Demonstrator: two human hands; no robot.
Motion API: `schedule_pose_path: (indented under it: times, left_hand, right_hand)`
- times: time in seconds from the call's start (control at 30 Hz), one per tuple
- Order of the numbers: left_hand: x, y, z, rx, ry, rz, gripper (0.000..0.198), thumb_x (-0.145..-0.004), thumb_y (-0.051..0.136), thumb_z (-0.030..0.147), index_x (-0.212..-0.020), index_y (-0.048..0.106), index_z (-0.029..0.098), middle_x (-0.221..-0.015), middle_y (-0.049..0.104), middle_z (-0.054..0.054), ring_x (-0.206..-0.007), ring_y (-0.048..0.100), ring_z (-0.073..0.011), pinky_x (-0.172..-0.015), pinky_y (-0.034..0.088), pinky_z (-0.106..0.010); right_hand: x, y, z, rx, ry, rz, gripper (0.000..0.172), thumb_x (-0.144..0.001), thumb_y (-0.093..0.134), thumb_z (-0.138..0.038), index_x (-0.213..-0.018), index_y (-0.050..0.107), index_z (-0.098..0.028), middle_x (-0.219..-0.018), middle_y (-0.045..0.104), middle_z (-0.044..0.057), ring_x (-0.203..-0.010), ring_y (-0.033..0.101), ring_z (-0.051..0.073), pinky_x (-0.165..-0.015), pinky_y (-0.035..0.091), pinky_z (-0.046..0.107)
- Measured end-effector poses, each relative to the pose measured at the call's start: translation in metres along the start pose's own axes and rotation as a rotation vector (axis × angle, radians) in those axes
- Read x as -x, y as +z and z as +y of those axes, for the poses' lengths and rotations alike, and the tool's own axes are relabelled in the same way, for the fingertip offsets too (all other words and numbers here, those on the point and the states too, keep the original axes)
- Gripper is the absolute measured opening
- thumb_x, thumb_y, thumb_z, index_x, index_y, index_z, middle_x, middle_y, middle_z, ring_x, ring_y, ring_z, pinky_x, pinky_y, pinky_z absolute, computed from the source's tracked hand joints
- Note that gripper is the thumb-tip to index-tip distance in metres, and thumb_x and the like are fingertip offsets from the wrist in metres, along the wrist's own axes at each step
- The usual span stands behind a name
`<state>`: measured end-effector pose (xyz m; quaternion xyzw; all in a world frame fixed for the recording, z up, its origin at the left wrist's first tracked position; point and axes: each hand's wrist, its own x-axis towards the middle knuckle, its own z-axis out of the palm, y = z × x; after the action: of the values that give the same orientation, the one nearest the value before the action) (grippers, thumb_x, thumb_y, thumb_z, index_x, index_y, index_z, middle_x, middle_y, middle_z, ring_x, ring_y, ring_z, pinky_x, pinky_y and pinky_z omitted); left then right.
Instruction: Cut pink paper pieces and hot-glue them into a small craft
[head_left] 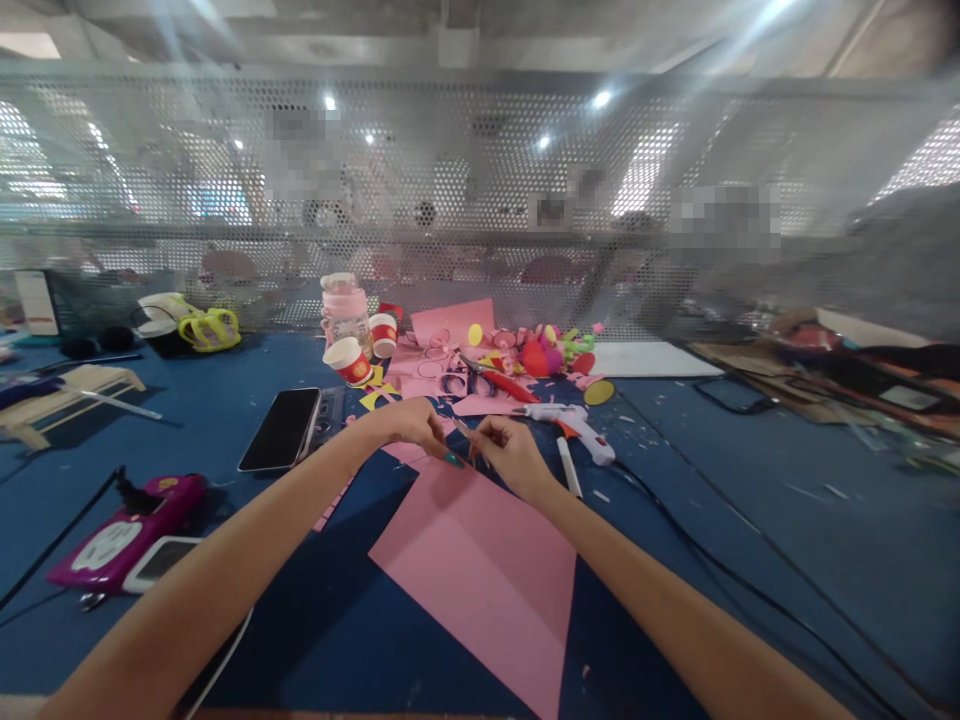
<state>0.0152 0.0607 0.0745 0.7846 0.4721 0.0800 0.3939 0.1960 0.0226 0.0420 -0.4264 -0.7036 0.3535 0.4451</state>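
A large pink paper sheet (pixel 495 580) lies at a slant on the blue table in front of me. At its far edge is my left hand (pixel 420 425), its fingers closed on the paper and a teal thumbnail showing. Close beside it, my right hand (pixel 514 455) is closed in a pinch at the same edge. A small thin piece seems to be between its fingertips, too blurred to name. Just beyond the right hand lies a white glue gun (pixel 574 420) with an orange trigger. A white stick (pixel 568 467) rests next to it.
Pink paper scraps (pixel 420 370), red-handled pliers (pixel 506 384) and paper cups (pixel 349 362) crowd the back. To the left are a black-screened phone (pixel 281 430) and a purple case (pixel 127 540). The glue gun's black cord (pixel 697 550) runs toward the front right.
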Motion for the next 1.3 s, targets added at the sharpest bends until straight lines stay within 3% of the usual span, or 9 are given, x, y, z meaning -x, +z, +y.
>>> schedule_pose_path:
  times: [0.53, 0.83, 1.3]
  left_hand:
    - [0.000, 0.000, 0.002, -0.074, 0.026, 0.012, 0.015, -0.058, 0.062, 0.025, -0.066, 0.069, 0.013, -0.057, 0.061, 0.000, -0.057, 0.051, -0.0108, -0.056, 0.035, -0.020]
    - [0.003, 0.002, 0.011, -0.141, -0.011, 0.105, 0.027, -0.050, 0.069, 0.037, -0.062, 0.070, 0.014, -0.052, 0.058, 0.001, -0.054, 0.048, -0.0112, -0.051, 0.032, -0.021]
    - [-0.003, 0.003, 0.003, -0.153, -0.050, 0.086, 0.027, -0.046, 0.070, 0.037, -0.064, 0.071, 0.017, -0.053, 0.060, 0.001, -0.053, 0.048, -0.0110, -0.050, 0.031, -0.022]
  right_hand:
    - [0.001, 0.001, 0.003, -0.031, -0.025, 0.049, 0.035, -0.072, 0.055, -0.047, -0.054, 0.049, -0.017, -0.050, 0.055, 0.000, -0.047, 0.049, 0.011, -0.049, 0.038, 0.023]
    - [0.001, -0.001, 0.001, 0.030, -0.054, 0.052, 0.030, -0.073, 0.057, -0.041, -0.056, 0.051, -0.017, -0.052, 0.056, 0.000, -0.049, 0.048, 0.011, -0.050, 0.037, 0.023]
    - [0.003, -0.003, -0.003, 0.076, -0.101, 0.043, 0.020, -0.074, 0.056, -0.027, -0.058, 0.051, -0.017, -0.055, 0.055, -0.001, -0.053, 0.051, 0.011, -0.053, 0.039, 0.023]
